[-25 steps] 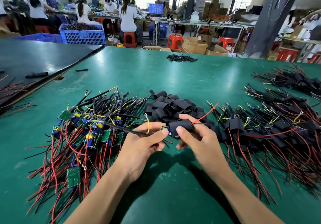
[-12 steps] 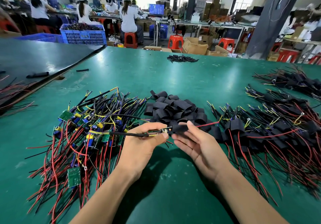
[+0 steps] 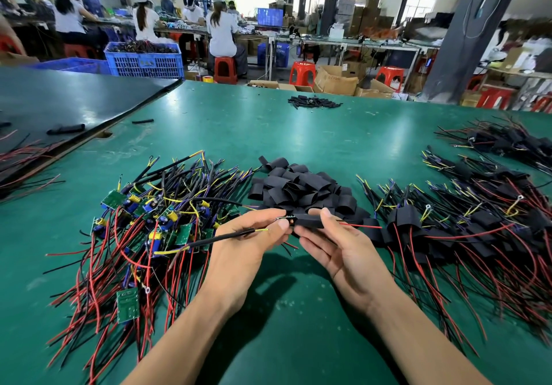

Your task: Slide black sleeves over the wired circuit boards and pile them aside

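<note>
Between two hands [image 3: 248, 244] [image 3: 343, 253]: one sleeve [image 3: 309, 222], one board [image 3: 289, 220].

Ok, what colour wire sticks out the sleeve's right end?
Red wire; the head view shows it best.

Bare boards [image 3: 155, 229] lie left of sleeves [image 3: 301, 187], sleeved boards [image 3: 478, 223] right.

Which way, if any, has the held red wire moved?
Yes. Red wire swung down, from angling up beside the sleeve pile to level, pointing right.
</note>
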Available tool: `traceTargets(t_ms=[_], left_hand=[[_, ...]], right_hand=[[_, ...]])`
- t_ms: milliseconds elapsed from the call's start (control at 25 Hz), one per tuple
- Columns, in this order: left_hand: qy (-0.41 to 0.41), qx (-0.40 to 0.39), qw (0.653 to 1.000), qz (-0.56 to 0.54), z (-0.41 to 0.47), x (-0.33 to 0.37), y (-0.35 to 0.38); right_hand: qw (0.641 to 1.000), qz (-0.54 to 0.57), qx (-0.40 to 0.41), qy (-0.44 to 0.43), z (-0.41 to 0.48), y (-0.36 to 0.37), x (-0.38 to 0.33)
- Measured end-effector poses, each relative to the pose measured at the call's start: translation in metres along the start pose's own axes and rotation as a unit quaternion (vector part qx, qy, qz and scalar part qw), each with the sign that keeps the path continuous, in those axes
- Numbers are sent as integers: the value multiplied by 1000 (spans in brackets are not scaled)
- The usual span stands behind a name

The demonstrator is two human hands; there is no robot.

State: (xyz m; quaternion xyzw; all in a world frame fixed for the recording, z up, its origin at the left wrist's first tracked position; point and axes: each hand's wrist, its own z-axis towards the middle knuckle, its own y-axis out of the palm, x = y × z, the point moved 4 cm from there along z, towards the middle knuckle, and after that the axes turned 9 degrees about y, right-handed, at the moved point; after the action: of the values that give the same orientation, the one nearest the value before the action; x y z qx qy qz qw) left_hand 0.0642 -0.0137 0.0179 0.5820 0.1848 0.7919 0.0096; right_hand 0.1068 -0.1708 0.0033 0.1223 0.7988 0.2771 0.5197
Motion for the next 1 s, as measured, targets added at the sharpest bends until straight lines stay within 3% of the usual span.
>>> traceTargets(t_ms=[280,560,840,1000], left_hand=[[3,7,999,35,1,0,-3],[-11,19,999,49,2,-1,-6],[-28,8,995,99,0,-8,-3],[-59,39,996,53,1,-9,-4]], right_hand=[[1000,-11,-19,-9,1,0,1],[995,-74,-13,-72,0,-2,1],[965,-196,63,-163,-5,-6,-6],[957,-226,67,-170,-6,-3,-5]])
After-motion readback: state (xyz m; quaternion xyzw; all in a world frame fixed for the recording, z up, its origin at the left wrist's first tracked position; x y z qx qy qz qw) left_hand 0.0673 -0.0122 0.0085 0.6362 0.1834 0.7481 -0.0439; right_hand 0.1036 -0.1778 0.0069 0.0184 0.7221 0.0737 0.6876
